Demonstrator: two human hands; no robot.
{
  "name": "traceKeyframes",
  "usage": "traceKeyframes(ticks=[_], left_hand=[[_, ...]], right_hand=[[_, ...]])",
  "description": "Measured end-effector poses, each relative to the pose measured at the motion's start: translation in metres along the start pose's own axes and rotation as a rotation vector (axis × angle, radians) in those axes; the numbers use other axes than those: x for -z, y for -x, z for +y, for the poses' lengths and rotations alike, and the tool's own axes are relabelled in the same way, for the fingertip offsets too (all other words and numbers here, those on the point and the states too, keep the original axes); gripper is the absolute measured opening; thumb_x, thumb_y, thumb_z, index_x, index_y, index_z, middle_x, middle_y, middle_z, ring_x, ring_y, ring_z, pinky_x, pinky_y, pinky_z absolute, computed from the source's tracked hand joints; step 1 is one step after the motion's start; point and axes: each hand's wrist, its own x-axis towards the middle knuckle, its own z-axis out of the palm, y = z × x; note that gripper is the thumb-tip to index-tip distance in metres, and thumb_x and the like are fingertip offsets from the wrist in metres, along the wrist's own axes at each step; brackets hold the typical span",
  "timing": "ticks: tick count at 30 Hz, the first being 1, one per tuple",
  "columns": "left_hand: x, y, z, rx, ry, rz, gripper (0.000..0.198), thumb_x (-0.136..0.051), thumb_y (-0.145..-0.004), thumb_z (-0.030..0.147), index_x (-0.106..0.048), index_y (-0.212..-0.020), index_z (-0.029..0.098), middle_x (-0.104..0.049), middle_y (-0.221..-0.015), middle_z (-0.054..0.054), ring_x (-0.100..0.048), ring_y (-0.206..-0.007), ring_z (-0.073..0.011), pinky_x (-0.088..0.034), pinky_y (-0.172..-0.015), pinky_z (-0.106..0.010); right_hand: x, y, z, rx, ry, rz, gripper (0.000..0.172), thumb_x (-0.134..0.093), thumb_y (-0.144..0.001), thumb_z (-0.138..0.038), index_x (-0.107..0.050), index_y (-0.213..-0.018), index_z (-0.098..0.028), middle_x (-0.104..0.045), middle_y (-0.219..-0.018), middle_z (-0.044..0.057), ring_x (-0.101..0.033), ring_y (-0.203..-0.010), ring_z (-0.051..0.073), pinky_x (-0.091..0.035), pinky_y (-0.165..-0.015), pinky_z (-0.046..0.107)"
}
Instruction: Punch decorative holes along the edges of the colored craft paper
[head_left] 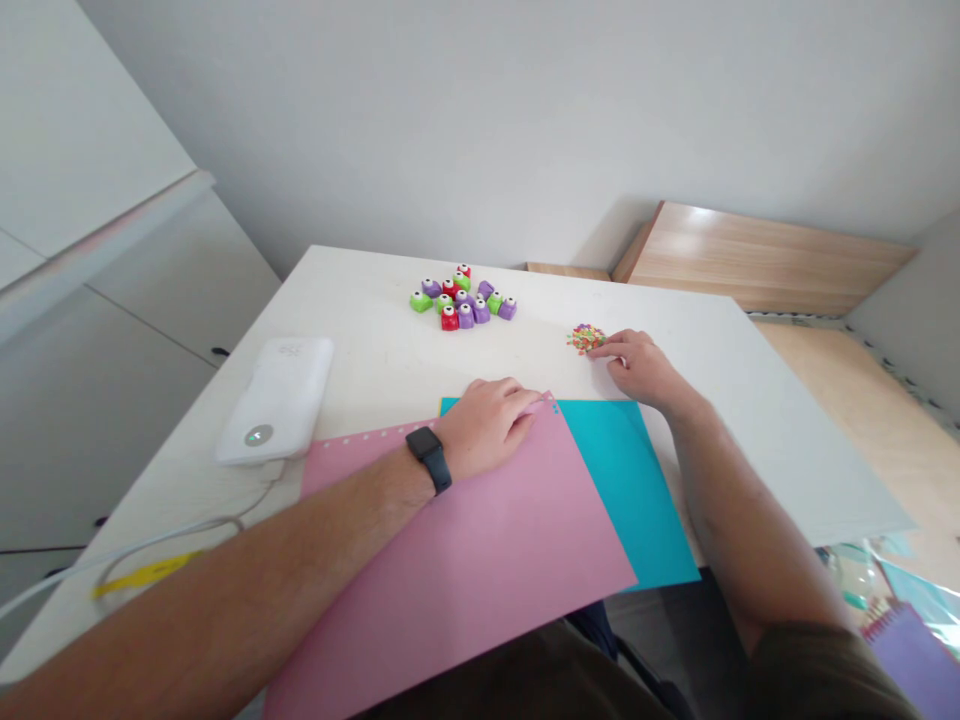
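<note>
My left hand (491, 425) lies flat with fingers outstretched on the top edge of a pink sheet of paper (480, 560), near its upper right corner. A row of small punched holes runs along that edge. Under the pink sheet, a turquoise sheet (630, 490) sticks out on the right. My right hand (637, 365) reaches past the sheets, its index finger stretched to the edge of a small pile of colourful paper bits (585, 338). Whether a bit sits at the fingertips is too small to tell. Several red, green and purple mini craft punches (465, 305) stand beyond my left hand.
A white device with a round display (274, 400) lies on the left of the white table (375, 370), its cable (217, 522) trailing left. A yellow strip (146, 575) lies beneath my left forearm. Behind the table are a grey wall and a wooden panel (772, 255).
</note>
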Motion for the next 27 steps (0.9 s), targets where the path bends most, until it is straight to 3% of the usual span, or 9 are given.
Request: traceKeyframes(ticks=[5,10,17,23,27], left_hand=[[0.0,0.001,0.0,-0.003,0.0,-0.002,0.036,-0.05,-0.102,0.024,-0.064,-0.135,0.026,-0.07,-0.117,-0.008,-0.066,-0.107,-0.024,-0.05,-0.093,-0.042],[-0.002,0.001,-0.002,-0.003,-0.003,-0.002,0.036,-0.049,-0.103,0.024,-0.064,-0.135,0.026,-0.07,-0.117,-0.008,-0.066,-0.107,-0.0238,-0.05,-0.094,-0.042],[-0.002,0.0,-0.002,-0.004,-0.001,-0.007,0.035,-0.05,-0.103,0.025,-0.064,-0.134,0.025,-0.069,-0.116,-0.007,-0.066,-0.107,-0.0239,-0.05,-0.094,-0.042],[-0.001,0.001,-0.001,-0.005,-0.003,-0.002,0.035,-0.049,-0.103,0.024,-0.064,-0.134,0.025,-0.069,-0.116,-0.007,-0.066,-0.107,-0.0239,-0.05,-0.094,-0.042],[-0.001,0.001,-0.002,-0.008,-0.005,-0.005,0.034,-0.049,-0.103,0.024,-0.064,-0.133,0.025,-0.069,-0.116,-0.007,-0.066,-0.107,-0.0236,-0.049,-0.094,-0.042]], right_hand=[[0.017,0.003,0.01,-0.11,0.033,0.042,0.043,-0.049,-0.084,-0.009,-0.083,-0.107,-0.023,-0.075,-0.11,0.008,-0.066,-0.102,0.024,-0.048,-0.097,0.036],[0.022,0.003,0.01,-0.168,0.117,-0.062,0.037,-0.048,-0.086,-0.011,-0.084,-0.089,-0.022,-0.078,-0.104,0.007,-0.068,-0.099,0.023,-0.047,-0.097,0.035],[0.01,-0.001,0.012,-0.13,0.123,-0.051,0.042,-0.049,-0.087,-0.012,-0.083,-0.11,-0.022,-0.077,-0.112,0.01,-0.068,-0.105,0.025,-0.048,-0.098,0.036],[0.007,-0.002,0.022,-0.205,0.164,0.023,0.042,-0.05,-0.086,-0.014,-0.081,-0.114,-0.016,-0.076,-0.112,0.016,-0.068,-0.107,0.029,-0.047,-0.102,0.043],[-0.001,-0.004,0.023,-0.18,0.149,0.025,0.043,-0.05,-0.087,-0.016,-0.079,-0.118,-0.014,-0.075,-0.114,0.018,-0.066,-0.112,0.031,-0.047,-0.105,0.046]])
